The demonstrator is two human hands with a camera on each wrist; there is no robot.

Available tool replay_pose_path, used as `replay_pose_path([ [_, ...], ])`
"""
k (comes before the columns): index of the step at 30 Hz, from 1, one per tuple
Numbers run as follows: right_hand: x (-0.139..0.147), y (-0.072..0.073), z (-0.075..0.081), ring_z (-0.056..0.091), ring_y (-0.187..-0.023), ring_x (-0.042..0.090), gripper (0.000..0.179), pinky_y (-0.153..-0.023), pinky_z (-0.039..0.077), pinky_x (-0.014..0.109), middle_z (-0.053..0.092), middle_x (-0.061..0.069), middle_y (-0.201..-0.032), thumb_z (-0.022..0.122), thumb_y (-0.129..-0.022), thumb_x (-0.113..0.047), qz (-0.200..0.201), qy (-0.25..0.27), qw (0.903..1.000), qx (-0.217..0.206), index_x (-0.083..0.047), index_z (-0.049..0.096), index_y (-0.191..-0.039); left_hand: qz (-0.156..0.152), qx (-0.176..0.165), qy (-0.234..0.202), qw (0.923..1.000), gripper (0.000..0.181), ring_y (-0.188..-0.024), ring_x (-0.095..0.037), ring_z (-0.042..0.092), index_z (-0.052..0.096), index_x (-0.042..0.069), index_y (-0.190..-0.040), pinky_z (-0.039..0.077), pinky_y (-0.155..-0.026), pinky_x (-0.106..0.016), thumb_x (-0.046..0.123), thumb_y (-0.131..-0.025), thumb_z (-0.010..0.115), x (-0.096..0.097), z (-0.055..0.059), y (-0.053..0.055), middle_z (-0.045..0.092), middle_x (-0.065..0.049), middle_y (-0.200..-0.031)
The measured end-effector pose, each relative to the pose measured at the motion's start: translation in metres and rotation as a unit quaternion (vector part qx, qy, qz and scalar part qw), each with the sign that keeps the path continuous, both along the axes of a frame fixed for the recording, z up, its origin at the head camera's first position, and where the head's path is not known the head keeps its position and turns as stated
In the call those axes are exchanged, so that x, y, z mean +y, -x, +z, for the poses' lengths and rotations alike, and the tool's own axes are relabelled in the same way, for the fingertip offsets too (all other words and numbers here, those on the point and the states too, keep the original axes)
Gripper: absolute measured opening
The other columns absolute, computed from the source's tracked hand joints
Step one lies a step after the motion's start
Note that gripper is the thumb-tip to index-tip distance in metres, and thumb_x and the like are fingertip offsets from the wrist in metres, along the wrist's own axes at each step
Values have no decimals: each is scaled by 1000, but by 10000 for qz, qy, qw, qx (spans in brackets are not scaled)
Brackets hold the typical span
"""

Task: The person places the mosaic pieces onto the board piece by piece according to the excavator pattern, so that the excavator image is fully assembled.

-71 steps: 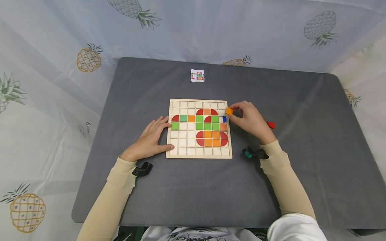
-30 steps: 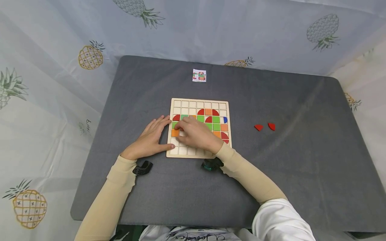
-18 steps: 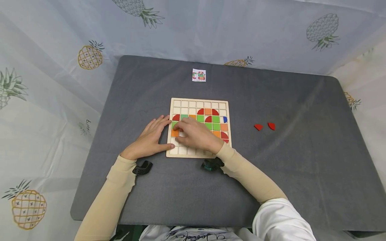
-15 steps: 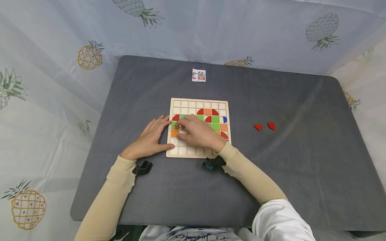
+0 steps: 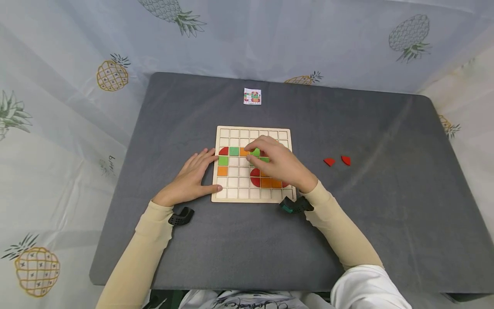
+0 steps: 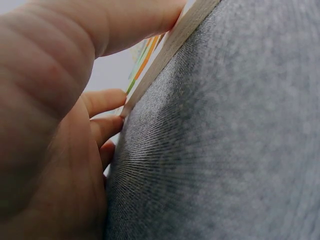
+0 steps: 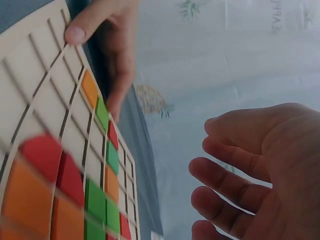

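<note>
A wooden grid board (image 5: 233,194) lies on the table with red, green, orange and other colored tiles in its cells. My left hand (image 5: 189,178) rests along the board's left edge, thumb on the frame and fingers extended; in the left wrist view its fingertips touch the wooden rim. Over the board's right half hovers my right hand (image 5: 281,163), fingers loosely bent and apart. The right wrist view shows nothing between that thumb and fingers. An orange square tile (image 5: 222,171) sits in the left column below a green tile (image 5: 223,160). The right hand hides several tiles.
Two red quarter-round tiles, one nearer (image 5: 329,162) and one farther right (image 5: 345,160), lie loose on the grey table (image 5: 386,206). A small printed pattern card (image 5: 252,96) lies behind the board. A pineapple-print curtain (image 5: 247,38) hangs beyond the table.
My right hand carried the orange tile from the board's right side to its left column and let go. Since then it has lifted and moved right. The left hand stays put.
</note>
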State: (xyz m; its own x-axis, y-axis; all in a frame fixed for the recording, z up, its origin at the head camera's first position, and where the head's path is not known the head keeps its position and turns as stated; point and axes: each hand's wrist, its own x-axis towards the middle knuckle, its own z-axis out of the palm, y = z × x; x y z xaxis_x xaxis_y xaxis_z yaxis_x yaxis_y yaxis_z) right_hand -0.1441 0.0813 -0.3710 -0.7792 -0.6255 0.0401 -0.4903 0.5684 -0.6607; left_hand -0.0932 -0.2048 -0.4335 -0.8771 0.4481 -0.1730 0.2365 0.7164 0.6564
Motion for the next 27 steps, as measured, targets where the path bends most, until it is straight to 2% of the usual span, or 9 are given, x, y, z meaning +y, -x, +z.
replay_pose_path([
  [5, 42, -2, 0, 53, -90, 17, 25, -68, 48, 32, 64, 0, -109, 66, -99, -21, -478, -73, 9987, 183, -12, 69, -122, -25, 14, 16, 10000, 91, -161, -28, 4, 29, 9, -159, 2, -130, -49, 42, -88, 76, 0, 0, 0, 13, -7, -172],
  [8, 69, -3, -1, 50, -87, 16, 26, -61, 43, 30, 61, 0, -105, 66, -99, -21, -896, -221, 9955, 229, -11, 69, -123, -29, 4, 19, 10000, 91, -161, -28, 4, 28, 10, -159, 2, -130, -49, 43, -89, 75, 0, 0, 0, 13, -7, -172],
  [13, 112, -3, -6, 48, -82, 18, 27, -62, 40, 32, 62, 4, -104, 63, -102, -23, -1656, -622, 9834, 403, -9, 69, -123, -37, 8, 26, 10000, 90, -161, -28, 4, 28, 9, -159, 2, -130, -50, 42, -89, 75, 1, 1, 0, 13, -7, -172],
  [18, 144, -6, -13, 52, -82, 23, 27, -65, 41, 36, 65, 12, -108, 60, -103, -20, -2183, -1132, 9682, 464, -5, 70, -123, -27, 12, 43, 10000, 89, -161, -28, 5, 29, 10, -158, 2, -130, -50, 41, -88, 76, 1, 0, 0, 12, -6, -172],
  [20, 152, -6, -14, 54, -85, 28, 31, -66, 44, 41, 63, 16, -116, 59, -103, -18, -2265, -1393, 9635, 322, -3, 67, -129, -17, 14, 42, 10000, 89, -161, -29, 5, 30, 10, -158, 3, -130, -50, 41, -88, 76, 1, 0, 1, 13, -6, -172],
  [23, 162, -7, -16, 56, -100, 38, 39, -76, 49, 51, 55, 24, -131, 56, -103, -13, -2203, -1761, 9594, -9, 0, 57, -140, -3, 5, 30, 10000, 89, -161, -29, 5, 30, 9, -158, 3, -130, -50, 40, -88, 76, 1, 0, 1, 13, -7, -172],
  [27, 169, -8, -19, 49, -119, 47, 45, -92, 47, 61, 47, 31, -138, 54, -102, -7, -1969, -2128, 9566, -303, 5, 49, -145, -7, -8, 24, 10000, 89, -161, -29, 5, 30, 9, -158, 3, -130, -50, 41, -88, 76, 1, 0, 1, 13, -7, -172],
])
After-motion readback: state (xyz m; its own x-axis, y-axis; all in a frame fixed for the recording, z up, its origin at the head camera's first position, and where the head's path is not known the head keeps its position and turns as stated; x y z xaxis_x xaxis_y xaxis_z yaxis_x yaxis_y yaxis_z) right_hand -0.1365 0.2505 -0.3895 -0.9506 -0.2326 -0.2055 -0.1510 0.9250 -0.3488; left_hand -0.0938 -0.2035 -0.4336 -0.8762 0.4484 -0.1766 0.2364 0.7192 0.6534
